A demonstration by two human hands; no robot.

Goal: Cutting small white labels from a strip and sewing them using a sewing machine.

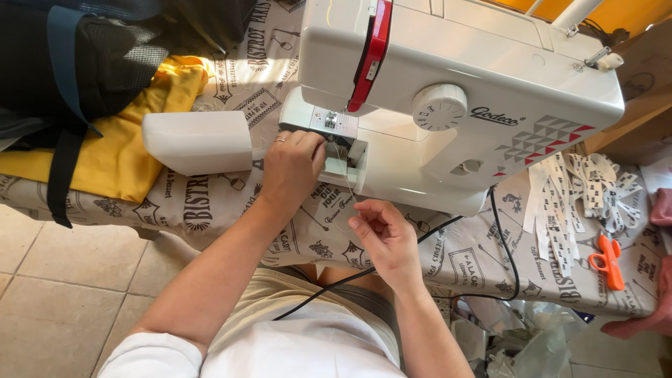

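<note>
A white sewing machine [455, 105] with a red front strip stands on a table covered by a printed beige cloth [210, 210]. My left hand [290, 164], a ring on one finger, reaches into the open bobbin compartment [343, 157] under the needle; its fingertips are hidden inside. My right hand [385, 238] hovers just in front of the machine, thumb and fingers pinched on a thin pale thread [344, 203] that runs up toward the compartment. The machine's white detachable box [199, 143] lies apart to the left.
Yellow fabric [119, 140] and a black bag [91, 56] lie at the left. White printed ribbon strips [574, 196] and orange scissors [607, 262] sit at the right. A black cord [500, 252] hangs off the table's front edge. Tiled floor shows at lower left.
</note>
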